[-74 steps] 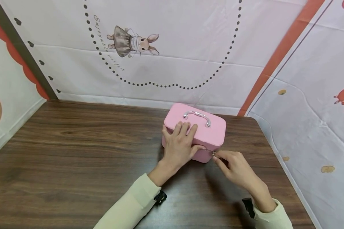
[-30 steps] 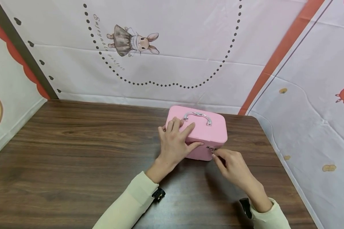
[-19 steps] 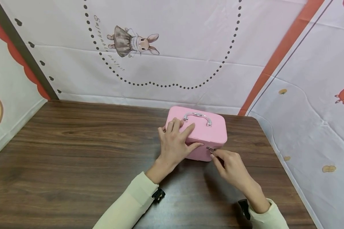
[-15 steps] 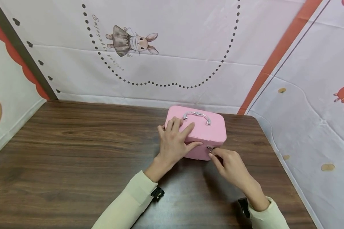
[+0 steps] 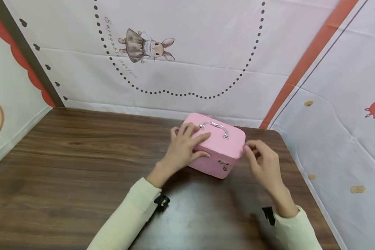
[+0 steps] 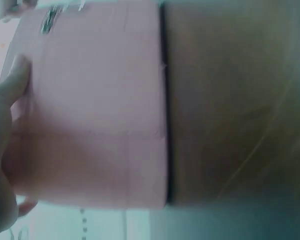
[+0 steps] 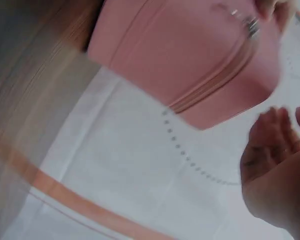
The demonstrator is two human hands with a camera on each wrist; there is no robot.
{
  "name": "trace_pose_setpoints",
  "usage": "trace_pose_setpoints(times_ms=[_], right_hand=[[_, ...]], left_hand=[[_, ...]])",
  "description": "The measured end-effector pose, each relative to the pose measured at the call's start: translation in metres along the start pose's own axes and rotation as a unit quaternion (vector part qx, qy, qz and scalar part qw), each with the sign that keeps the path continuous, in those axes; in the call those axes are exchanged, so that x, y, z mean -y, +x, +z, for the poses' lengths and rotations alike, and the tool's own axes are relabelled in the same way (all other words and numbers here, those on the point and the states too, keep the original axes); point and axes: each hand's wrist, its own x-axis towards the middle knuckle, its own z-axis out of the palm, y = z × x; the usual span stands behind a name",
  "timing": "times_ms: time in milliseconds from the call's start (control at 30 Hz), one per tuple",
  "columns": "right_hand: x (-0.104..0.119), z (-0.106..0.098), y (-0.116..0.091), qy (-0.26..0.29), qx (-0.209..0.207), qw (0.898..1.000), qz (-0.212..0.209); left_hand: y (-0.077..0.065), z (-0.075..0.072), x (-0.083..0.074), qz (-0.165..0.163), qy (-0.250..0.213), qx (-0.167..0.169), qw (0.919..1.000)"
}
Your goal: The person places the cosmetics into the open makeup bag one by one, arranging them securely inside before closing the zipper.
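Observation:
A pink vanity case [image 5: 226, 146] with a silver handle [image 5: 215, 124] on its lid stands on the table, lid down. My left hand [image 5: 182, 146] rests over its left front corner, fingers spread on the lid and thumb along the front. The left wrist view shows the thumb [image 6: 19, 75] against the pink side. Two metal zipper sliders [image 5: 223, 162] sit on the front near the right corner, a pull hanging down. My right hand [image 5: 264, 161] is beside the right corner, fingers loosely bent and holding nothing. In the right wrist view a zipper seam [image 7: 215, 77] runs along the case.
The brown wood-grain table [image 5: 97, 166] stretches left and in front of the case. A white printed cloth [image 5: 187, 80] hangs right behind it, and another [image 5: 331, 146] borders the table on the right.
My right hand has let go of the zipper pull and moved up and right to the case's corner. The case has turned slightly clockwise, and my left hand has shifted left with it.

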Motion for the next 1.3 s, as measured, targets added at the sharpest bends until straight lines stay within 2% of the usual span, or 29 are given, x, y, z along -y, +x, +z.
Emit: trace_pose_setpoints(times_ms=[100, 200, 267, 333, 433, 500, 600, 667, 800, 900, 1100, 1200, 1300], right_hand=[[-0.009, 0.007, 0.009, -0.017, 0.026, 0.998, 0.056], [-0.014, 0.016, 0.010, -0.019, 0.058, 0.995, 0.073], [-0.014, 0.023, 0.009, -0.020, 0.074, 0.994, 0.074], [-0.011, 0.028, 0.006, -0.022, 0.076, 0.994, 0.074], [-0.003, 0.030, 0.001, -0.035, 0.067, 0.994, 0.074], [0.004, 0.030, -0.003, -0.046, 0.062, 0.995, 0.068], [0.015, 0.030, -0.006, -0.060, 0.063, 0.995, 0.048], [0.023, 0.029, -0.007, -0.066, 0.068, 0.995, 0.029], [0.042, 0.028, -0.009, -0.049, 0.080, 0.995, -0.013], [0.054, 0.032, -0.010, -0.009, 0.083, 0.995, -0.056], [0.067, 0.048, -0.013, 0.061, 0.091, 0.984, -0.140], [0.067, 0.054, -0.010, 0.048, 0.113, 0.979, -0.163], [0.059, 0.053, -0.003, 0.027, 0.105, 0.980, -0.168]], left_hand=[[0.005, -0.009, 0.012, 0.008, 0.011, 0.031, 0.9994], [0.007, -0.016, 0.017, -0.012, 0.055, 0.036, 0.9978], [0.006, -0.019, 0.017, -0.045, 0.075, 0.020, 0.9959], [0.002, -0.019, 0.015, -0.084, 0.076, -0.005, 0.9935], [-0.006, -0.018, 0.009, -0.132, 0.038, -0.045, 0.9895], [-0.012, -0.019, 0.002, -0.149, 0.004, -0.073, 0.9862], [-0.019, -0.023, -0.010, -0.145, -0.038, -0.103, 0.9833], [-0.022, -0.027, -0.017, -0.125, -0.063, -0.109, 0.9841], [-0.028, -0.032, -0.021, -0.071, -0.082, -0.083, 0.9906], [-0.033, -0.033, -0.016, -0.050, -0.064, -0.067, 0.9945], [-0.038, -0.047, -0.019, -0.068, -0.016, -0.076, 0.9947], [-0.039, -0.056, -0.018, -0.083, 0.005, -0.071, 0.9940], [-0.045, -0.063, -0.012, -0.098, 0.010, -0.044, 0.9942]])
